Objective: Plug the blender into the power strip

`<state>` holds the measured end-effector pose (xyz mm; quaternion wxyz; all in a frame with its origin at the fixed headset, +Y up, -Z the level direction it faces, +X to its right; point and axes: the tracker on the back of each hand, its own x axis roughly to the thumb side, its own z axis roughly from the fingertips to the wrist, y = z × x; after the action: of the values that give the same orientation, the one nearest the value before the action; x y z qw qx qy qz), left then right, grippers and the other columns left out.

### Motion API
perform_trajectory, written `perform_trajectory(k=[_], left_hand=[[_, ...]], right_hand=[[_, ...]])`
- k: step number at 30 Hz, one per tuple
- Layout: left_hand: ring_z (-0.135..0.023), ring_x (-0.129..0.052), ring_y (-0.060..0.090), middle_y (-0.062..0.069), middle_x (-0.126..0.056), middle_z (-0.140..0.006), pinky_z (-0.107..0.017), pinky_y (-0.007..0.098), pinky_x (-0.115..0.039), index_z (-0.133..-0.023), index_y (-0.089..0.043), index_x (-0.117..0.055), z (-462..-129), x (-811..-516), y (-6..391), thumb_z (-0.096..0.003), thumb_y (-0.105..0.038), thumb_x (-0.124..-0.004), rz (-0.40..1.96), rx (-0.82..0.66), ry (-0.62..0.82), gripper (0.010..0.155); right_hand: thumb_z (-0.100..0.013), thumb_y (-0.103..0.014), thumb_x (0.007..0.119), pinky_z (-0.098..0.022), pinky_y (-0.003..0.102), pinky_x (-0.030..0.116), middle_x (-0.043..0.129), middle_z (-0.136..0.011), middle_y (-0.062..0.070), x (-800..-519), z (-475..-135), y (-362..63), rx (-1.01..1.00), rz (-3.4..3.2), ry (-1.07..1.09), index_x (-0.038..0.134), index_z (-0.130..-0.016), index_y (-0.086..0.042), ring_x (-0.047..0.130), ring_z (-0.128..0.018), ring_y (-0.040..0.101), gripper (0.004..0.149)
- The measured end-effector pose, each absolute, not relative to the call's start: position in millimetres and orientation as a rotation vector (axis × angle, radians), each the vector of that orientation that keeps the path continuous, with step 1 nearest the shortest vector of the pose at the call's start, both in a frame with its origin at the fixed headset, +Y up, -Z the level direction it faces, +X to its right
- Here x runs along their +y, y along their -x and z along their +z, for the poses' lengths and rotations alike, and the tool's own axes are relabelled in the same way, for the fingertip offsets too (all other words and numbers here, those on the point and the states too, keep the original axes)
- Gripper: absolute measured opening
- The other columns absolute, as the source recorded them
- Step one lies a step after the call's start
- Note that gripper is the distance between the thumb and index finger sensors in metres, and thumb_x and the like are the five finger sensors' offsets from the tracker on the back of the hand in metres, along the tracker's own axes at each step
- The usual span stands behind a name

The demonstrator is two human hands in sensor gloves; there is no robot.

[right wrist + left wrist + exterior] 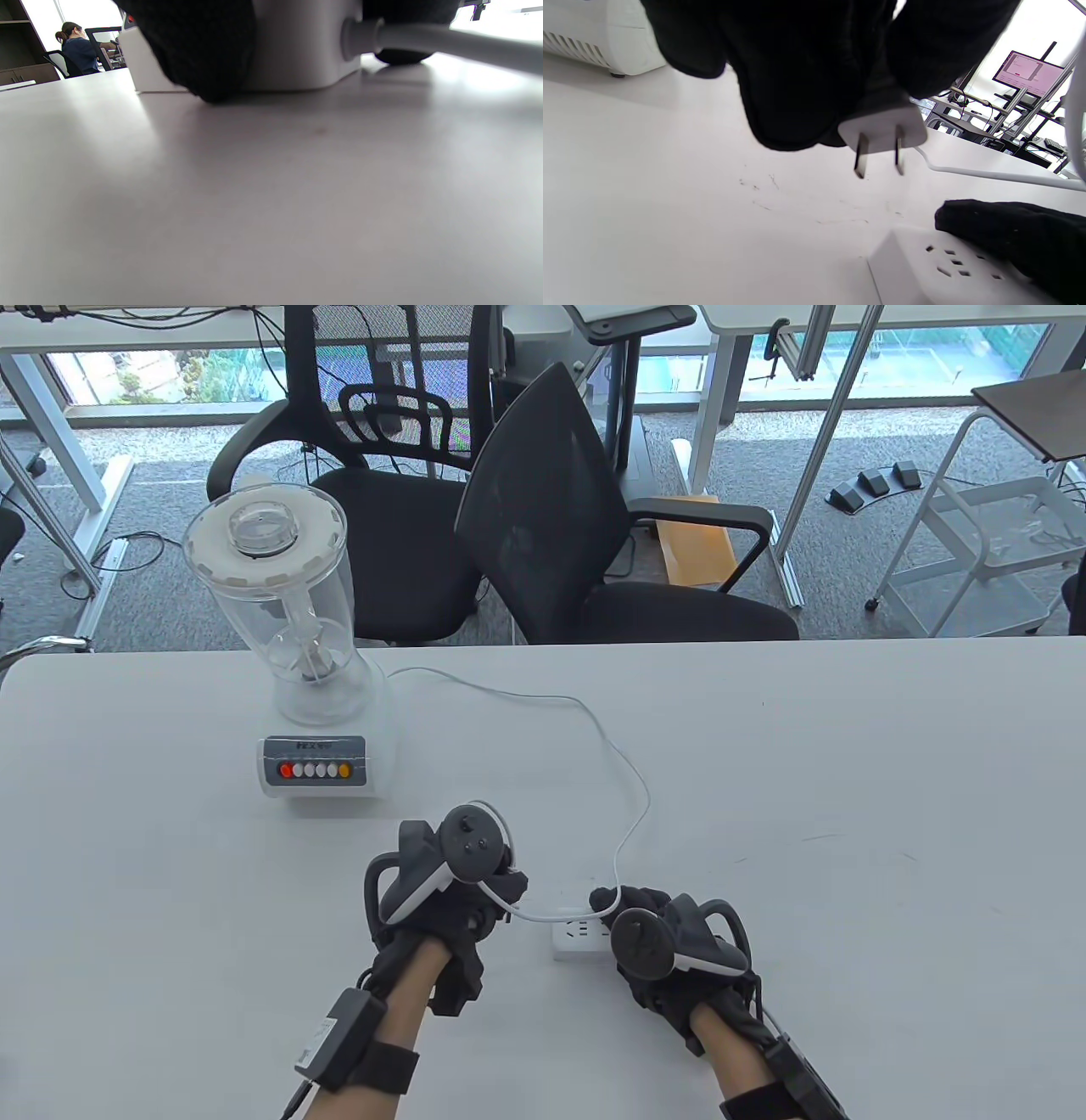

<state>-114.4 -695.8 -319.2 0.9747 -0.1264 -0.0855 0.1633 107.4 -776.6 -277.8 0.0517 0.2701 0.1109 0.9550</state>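
Near the table's front edge, your left hand (806, 72) pinched the blender's plug (882, 131), prongs down, just above and beside the power strip (937, 271). Your right hand (670, 942) pressed on the strip, likely steadying it. Blender (310, 678) stood well back.

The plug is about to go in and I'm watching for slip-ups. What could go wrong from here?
1. The plug, pinched by the left hand, hangs tilted above and to the side of the power strip; its prongs could miss the slots.
2. The right hand rests on the strip close to the sockets, so a finger could get in the way.
3. The cord loops back to the blender; a pull could tug it.
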Motion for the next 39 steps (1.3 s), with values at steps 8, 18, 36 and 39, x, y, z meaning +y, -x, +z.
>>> perform_trajectory(k=[8,18,36,39], left_hand=[[-0.059,-0.109,0.015,-0.008,-0.105,-0.078,-0.064,0.049,-0.079,-0.092,-0.024,-0.084,-313.5,-700.0,89.9,-0.0463,-0.051,-0.083,0.425,-0.235,0.244,0.053],[-0.061,-0.108,0.013,-0.010,-0.102,-0.083,-0.066,0.049,-0.078,-0.093,-0.030,-0.080,-308.1,-717.1,67.8,-0.0444,-0.047,-0.083,0.460,-0.309,0.257,0.052],[-0.064,-0.106,0.012,-0.011,-0.099,-0.088,-0.068,0.050,-0.075,-0.092,-0.038,-0.075,-310.0,-735.2,57.1,-0.0421,-0.044,-0.084,0.436,-0.349,0.266,0.051],[-0.065,-0.105,0.012,-0.014,-0.099,-0.088,-0.069,0.051,-0.075,-0.091,-0.038,-0.075,-310.2,-735.0,58.1,-0.0409,-0.043,-0.084,0.431,-0.359,0.266,0.051]], right_hand=[[-0.043,-0.022,0.082,-0.061,0.063,0.062,0.046,-0.111,0.024,-776.5,-277.8,-107.8,0.341,2.903,-0.820,0.035,-0.112,-0.008,0.059,-0.095,0.052,0.084],[-0.043,-0.022,0.082,-0.061,0.063,0.062,0.045,-0.111,0.023,-776.9,-277.7,-108.9,0.351,2.893,-0.816,0.035,-0.112,-0.009,0.058,-0.095,0.052,0.084],[-0.043,-0.022,0.082,-0.061,0.063,0.061,0.045,-0.112,0.023,-776.9,-278.1,-109.4,0.355,2.889,-0.815,0.035,-0.112,-0.009,0.058,-0.095,0.052,0.084],[-0.043,-0.022,0.082,-0.061,0.063,0.061,0.045,-0.112,0.023,-776.9,-278.1,-109.4,0.355,2.889,-0.815,0.035,-0.112,-0.009,0.058,-0.095,0.052,0.084]])
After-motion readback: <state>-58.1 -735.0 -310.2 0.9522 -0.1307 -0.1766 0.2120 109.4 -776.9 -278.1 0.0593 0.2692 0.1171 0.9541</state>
